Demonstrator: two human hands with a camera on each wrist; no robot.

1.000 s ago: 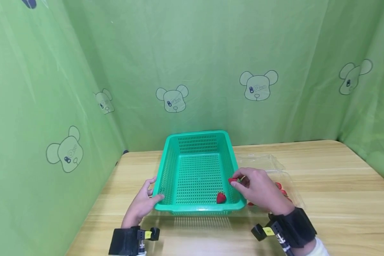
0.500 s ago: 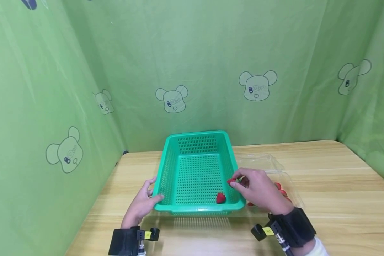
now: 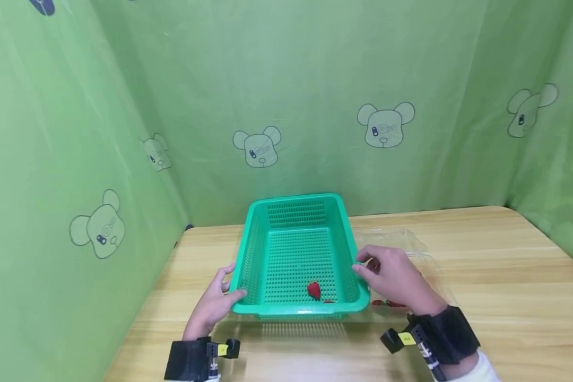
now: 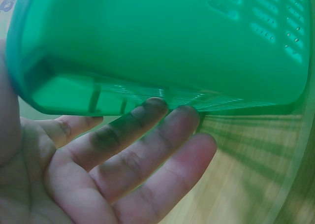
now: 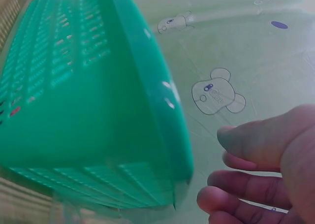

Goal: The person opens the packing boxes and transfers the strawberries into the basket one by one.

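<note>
A green plastic basket [image 3: 296,309] with perforated walls stands at the middle of the table. One strawberry [image 3: 313,291] lies on its floor near the front, and a second shows just above the front rim, mostly hidden. At the front left corner my left hand [image 3: 214,303] grips the basket, thumb over the rim and fingers against the outer wall. My right hand [image 3: 393,273] hovers by the right rim with loosely bent fingers and nothing in them. Beneath it, a clear plastic box [image 3: 441,281] holds several strawberries [image 3: 389,303], partly covered by the hand.
The box's clear lid [image 3: 391,240] lies behind it, right of the basket. A wooden table [image 3: 496,254] carries everything. Green curtains [image 3: 315,79] with bear-head prints close off the back and sides.
My right hand has let go of a strawberry, which dropped into the basket, and has drawn slightly right. The strawberries inside now lie differently. My left hand keeps its grip.
</note>
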